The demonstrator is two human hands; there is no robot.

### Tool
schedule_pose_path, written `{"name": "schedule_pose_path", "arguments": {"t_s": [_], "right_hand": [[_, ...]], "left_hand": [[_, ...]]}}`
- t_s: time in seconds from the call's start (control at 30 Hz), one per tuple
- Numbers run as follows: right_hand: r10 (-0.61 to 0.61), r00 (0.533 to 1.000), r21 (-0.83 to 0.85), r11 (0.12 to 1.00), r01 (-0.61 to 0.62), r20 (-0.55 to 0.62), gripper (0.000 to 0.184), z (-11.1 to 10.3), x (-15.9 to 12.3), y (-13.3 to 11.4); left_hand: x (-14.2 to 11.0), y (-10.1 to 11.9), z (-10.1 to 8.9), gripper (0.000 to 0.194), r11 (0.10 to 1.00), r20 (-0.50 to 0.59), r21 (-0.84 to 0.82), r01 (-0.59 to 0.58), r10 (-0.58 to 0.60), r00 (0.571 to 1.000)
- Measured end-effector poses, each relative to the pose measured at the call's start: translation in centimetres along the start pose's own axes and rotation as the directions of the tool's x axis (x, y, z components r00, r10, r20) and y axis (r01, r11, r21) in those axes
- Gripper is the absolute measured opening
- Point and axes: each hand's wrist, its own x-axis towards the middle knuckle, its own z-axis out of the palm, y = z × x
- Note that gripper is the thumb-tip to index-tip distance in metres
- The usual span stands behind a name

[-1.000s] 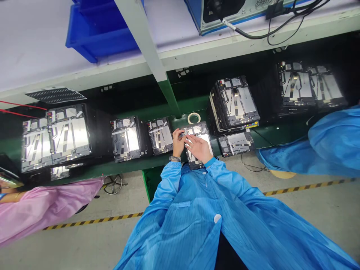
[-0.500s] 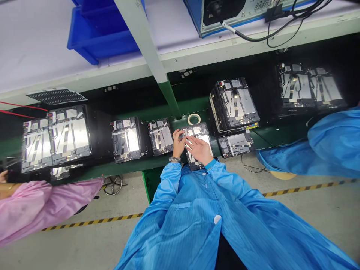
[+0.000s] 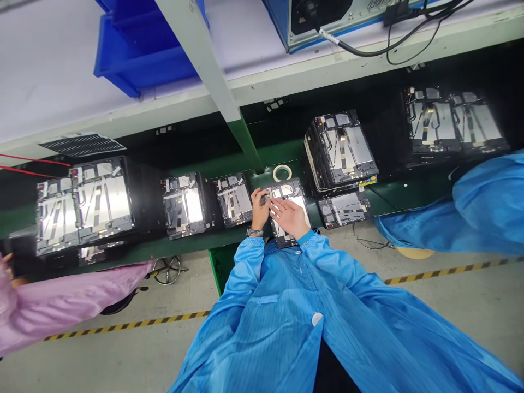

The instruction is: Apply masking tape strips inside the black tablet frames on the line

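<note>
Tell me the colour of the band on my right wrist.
The wristband is blue; the head view shows it.

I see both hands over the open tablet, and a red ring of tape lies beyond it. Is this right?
Not quite: the ring of tape is pale cream, not red, as the head view shows. The left hand and the right hand are over the open tablet, and the ring of tape is beyond it.

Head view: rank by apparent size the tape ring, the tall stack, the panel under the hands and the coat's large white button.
1. Tall stack
2. Panel, partly covered
3. Tape ring
4. Large white button
</note>
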Motion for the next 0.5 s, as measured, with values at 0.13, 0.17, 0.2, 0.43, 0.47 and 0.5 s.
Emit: {"name": "schedule_pose_path", "arguments": {"t_s": [0.13,0.17,0.2,0.43,0.47,0.5], "right_hand": [[0.004,1.000,-0.003,1.000,-0.004,0.014,0.022,0.07,-0.14,-0.02],[0.010,1.000,0.001,1.000,-0.010,0.015,0.022,0.12,-0.17,-0.03],[0.018,1.000,0.008,1.000,-0.018,0.011,0.022,0.17,-0.20,-0.05],[0.034,0.999,0.072,0.997,-0.031,-0.039,0.024,0.66,-0.11,-0.43],[0.036,0.999,0.077,0.996,-0.033,-0.038,0.024,0.70,-0.14,-0.48],[0.040,0.998,0.083,0.996,-0.037,-0.038,0.023,0.72,-0.19,-0.51]], "left_hand": [[-0.05,0.13,0.00,0.021,1.000,-0.002,0.002,0.010,-0.010,1.000],[-0.05,0.12,0.01,0.022,1.000,-0.002,0.002,0.016,-0.016,1.000],[-0.04,0.09,0.01,0.022,1.000,-0.001,0.001,0.021,-0.021,1.000],[0.07,-0.28,0.00,0.021,1.000,-0.001,0.008,0.009,-0.009,1.000],[0.07,-0.29,-0.01,0.020,1.000,0.001,0.015,0.004,-0.004,1.000],[0.08,-0.30,-0.03,0.020,1.000,0.004,0.022,-0.001,0.001,1.000]]}}
